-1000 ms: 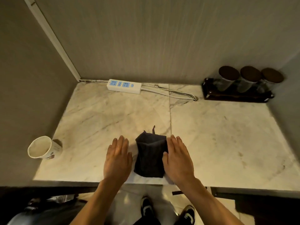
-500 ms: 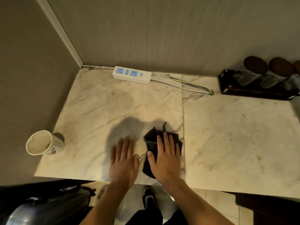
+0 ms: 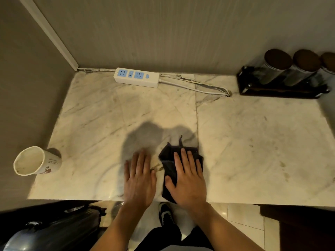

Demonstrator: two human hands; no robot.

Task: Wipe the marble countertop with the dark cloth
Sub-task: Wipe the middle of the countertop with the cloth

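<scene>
Folded dark cloth (image 3: 169,161) flat on veined marble countertop (image 3: 253,142)

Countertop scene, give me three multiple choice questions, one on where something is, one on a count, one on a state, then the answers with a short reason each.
1. Where is the paper cup?
A. At the counter's left edge
B. Beside the jars
C. On the power strip

2. How many dark-lidded jars show on the tray?
A. One
B. Three
C. Five

3. What is the right hand doing?
A. Lifting the cloth in the air
B. Lying flat on the cloth
C. Holding the cup

Answers:
1 A, the cup stands at the counter's left edge, far from the jars and the power strip.
2 B, three lids show, the last cut off by the frame.
3 B, the palm and spread fingers rest on the cloth, while the left hand lies on bare marble.
</scene>
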